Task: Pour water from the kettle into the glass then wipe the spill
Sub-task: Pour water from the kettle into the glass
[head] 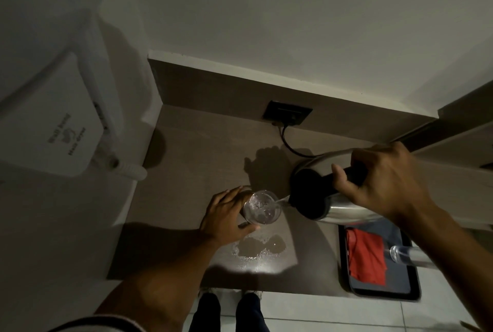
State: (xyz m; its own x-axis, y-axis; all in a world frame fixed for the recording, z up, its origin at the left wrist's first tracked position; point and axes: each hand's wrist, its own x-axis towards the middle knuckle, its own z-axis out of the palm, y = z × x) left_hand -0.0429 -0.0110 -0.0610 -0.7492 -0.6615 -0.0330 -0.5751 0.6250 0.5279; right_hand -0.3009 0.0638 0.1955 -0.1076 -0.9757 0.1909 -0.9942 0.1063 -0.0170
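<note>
A steel kettle (341, 210) with a black lid and handle is tilted to the left over the brown counter (186, 161). My right hand (384, 179) grips its handle. Water runs from the spout into a clear glass (262, 207), which my left hand (226, 214) holds from the left side. A puddle of spilled water (256, 247) lies on the counter just in front of the glass. A red cloth (366, 258) sits in a black tray (414, 287) at the right front.
A second clear glass (408, 254) lies on the tray beside the cloth. A black wall socket (288, 113) with a cord (290, 147) sits at the counter's back. A white wall hair dryer (50, 121) hangs at the left. Tiled floor and my feet show below the counter's front edge.
</note>
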